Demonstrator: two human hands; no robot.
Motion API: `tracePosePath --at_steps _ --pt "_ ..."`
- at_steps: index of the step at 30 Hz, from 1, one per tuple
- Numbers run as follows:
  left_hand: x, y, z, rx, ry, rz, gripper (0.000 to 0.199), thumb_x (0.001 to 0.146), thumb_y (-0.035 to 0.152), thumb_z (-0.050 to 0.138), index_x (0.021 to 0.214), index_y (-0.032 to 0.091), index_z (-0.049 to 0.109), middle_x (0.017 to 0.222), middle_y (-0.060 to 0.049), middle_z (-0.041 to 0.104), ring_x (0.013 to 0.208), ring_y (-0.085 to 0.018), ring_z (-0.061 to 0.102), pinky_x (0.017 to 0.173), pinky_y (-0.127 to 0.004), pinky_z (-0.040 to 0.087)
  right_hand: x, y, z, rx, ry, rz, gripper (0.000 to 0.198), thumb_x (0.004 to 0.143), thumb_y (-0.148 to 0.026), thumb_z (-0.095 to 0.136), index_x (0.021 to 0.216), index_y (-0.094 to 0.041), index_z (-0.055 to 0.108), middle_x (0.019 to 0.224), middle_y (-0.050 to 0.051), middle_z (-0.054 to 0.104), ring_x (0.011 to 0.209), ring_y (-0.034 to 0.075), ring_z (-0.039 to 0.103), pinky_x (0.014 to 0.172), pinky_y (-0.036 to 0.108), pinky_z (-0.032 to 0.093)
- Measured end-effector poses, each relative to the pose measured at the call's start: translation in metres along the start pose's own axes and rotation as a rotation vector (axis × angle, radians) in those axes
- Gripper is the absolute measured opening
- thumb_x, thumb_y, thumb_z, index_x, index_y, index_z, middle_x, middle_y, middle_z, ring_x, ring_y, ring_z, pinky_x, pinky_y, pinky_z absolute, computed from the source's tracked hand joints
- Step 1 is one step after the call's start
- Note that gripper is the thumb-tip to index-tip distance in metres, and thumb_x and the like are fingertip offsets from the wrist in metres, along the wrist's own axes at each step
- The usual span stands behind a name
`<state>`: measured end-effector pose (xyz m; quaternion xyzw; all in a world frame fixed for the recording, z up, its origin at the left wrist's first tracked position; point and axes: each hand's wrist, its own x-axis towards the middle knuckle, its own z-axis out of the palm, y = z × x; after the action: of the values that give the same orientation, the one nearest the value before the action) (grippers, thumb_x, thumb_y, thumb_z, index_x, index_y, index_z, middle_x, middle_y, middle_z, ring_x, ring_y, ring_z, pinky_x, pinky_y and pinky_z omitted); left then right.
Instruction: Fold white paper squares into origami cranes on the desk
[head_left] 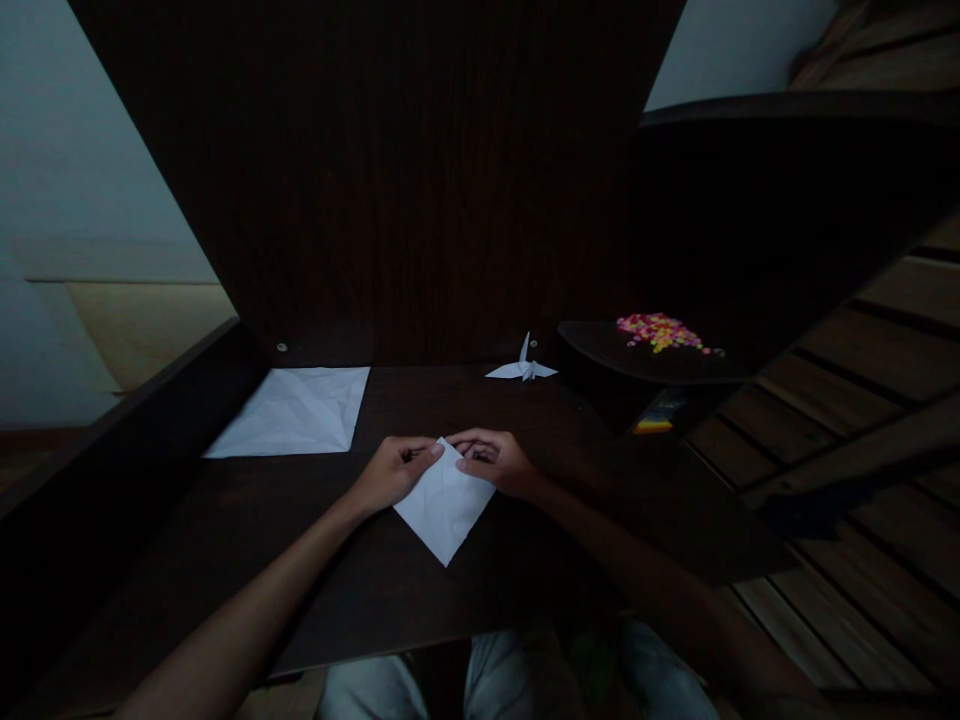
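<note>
A white sheet of paper folded into a diamond (444, 510) is between my hands over the dark desk, one corner pointing toward me. My left hand (396, 472) grips its upper left edge, the thumb on top near the far corner. On the upper right edge, my right hand (499, 463) pinches the paper with its thumb on top and the fingers curled behind. Parts of the fingers on both hands are hidden. Beyond my right hand stands a white origami crane (525, 370) with its wings spread.
A creased white sheet (300, 410) lies at the desk's back left. Small colourful pieces (660, 330) are heaped on a low rounded shelf (592, 340) at the right, above a rainbow-striped item (654, 422). A tall dark panel (420, 180) closes off the back.
</note>
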<state>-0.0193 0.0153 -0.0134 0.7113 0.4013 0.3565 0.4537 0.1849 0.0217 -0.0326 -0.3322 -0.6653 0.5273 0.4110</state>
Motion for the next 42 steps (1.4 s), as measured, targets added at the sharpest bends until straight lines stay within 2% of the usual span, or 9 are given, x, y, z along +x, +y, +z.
tracePosePath --at_steps 8,12,16,22,27,30,32,37,42 --pt "0.002 -0.001 0.000 -0.035 0.005 -0.036 0.036 0.081 0.045 0.058 0.076 0.012 0.072 0.066 -0.001 0.062 0.060 -0.013 0.051 0.054 -0.021 0.037 -0.002 -0.001 -0.002 -0.002 -0.022 0.007 0.035 0.073 -0.024 0.069 0.107 -0.017 0.070 0.091 0.005 0.068 0.074 0.012 0.058 0.070 0.025 0.046" --pt "0.002 -0.002 -0.002 -0.069 -0.020 -0.066 0.035 0.080 0.043 0.058 0.065 0.013 0.067 0.060 0.001 0.056 0.058 -0.012 0.048 0.054 -0.021 0.036 -0.003 -0.005 -0.003 -0.023 -0.056 -0.031 0.030 0.073 -0.024 0.068 0.102 -0.018 0.072 0.092 0.005 0.066 0.076 0.012 0.056 0.068 0.025 0.044" --pt "0.002 0.000 -0.003 -0.069 -0.015 -0.073 0.031 0.077 0.040 0.058 0.062 0.014 0.066 0.058 0.002 0.057 0.059 -0.013 0.050 0.057 -0.022 0.037 -0.003 -0.004 -0.003 -0.030 -0.093 -0.025 0.031 0.074 -0.026 0.068 0.103 -0.017 0.072 0.091 0.005 0.065 0.075 0.012 0.056 0.068 0.025 0.043" --pt "0.005 -0.001 -0.004 -0.091 0.218 -0.086 0.023 0.071 0.035 0.061 0.066 0.016 0.072 0.071 -0.002 0.070 0.072 -0.020 0.060 0.068 -0.027 0.043 0.001 -0.004 0.001 0.115 0.062 0.095 0.052 0.066 -0.025 0.075 0.115 -0.018 0.062 0.076 0.000 0.065 0.068 0.011 0.060 0.065 0.024 0.045" --pt "0.008 -0.009 -0.005 -0.219 0.400 -0.114 0.027 0.072 0.040 0.064 0.074 0.015 0.073 0.079 -0.004 0.072 0.079 -0.022 0.063 0.074 -0.028 0.046 0.005 -0.006 -0.001 0.207 0.266 0.115 0.037 0.061 -0.030 0.078 0.095 -0.017 0.067 0.075 0.001 0.068 0.070 0.014 0.063 0.065 0.025 0.047" --pt "0.009 -0.011 -0.005 -0.261 0.442 -0.112 0.031 0.073 0.044 0.065 0.077 0.014 0.072 0.079 -0.004 0.071 0.078 -0.020 0.062 0.071 -0.027 0.046 0.007 -0.005 -0.001 0.229 0.321 0.133 0.028 0.058 -0.034 0.080 0.076 -0.016 0.067 0.074 0.003 0.069 0.070 0.017 0.064 0.067 0.029 0.049" --pt "0.008 -0.008 -0.004 -0.292 0.406 -0.138 0.033 0.073 0.046 0.066 0.077 0.013 0.071 0.077 -0.004 0.070 0.076 -0.020 0.063 0.069 -0.027 0.047 0.008 -0.004 -0.001 0.218 0.340 0.132 0.028 0.056 -0.036 0.081 0.070 -0.016 0.066 0.071 0.003 0.069 0.068 0.018 0.064 0.067 0.029 0.049" --pt "0.002 -0.002 0.001 -0.368 0.135 -0.258 0.037 0.066 0.042 0.075 0.089 0.013 0.071 0.083 -0.007 0.073 0.075 -0.022 0.066 0.066 -0.029 0.051 0.010 0.000 -0.002 0.204 0.386 0.115 0.031 0.052 -0.036 0.083 0.069 -0.017 0.063 0.068 0.002 0.067 0.066 0.018 0.063 0.065 0.029 0.050" --pt "0.001 -0.006 0.005 -0.329 0.028 -0.225 0.034 0.063 0.036 0.079 0.085 0.012 0.071 0.085 -0.006 0.074 0.072 -0.019 0.067 0.066 -0.030 0.053 0.010 0.001 -0.002 0.177 0.384 0.071 0.033 0.059 -0.038 0.079 0.079 -0.017 0.063 0.076 0.004 0.067 0.071 0.018 0.064 0.065 0.029 0.050"
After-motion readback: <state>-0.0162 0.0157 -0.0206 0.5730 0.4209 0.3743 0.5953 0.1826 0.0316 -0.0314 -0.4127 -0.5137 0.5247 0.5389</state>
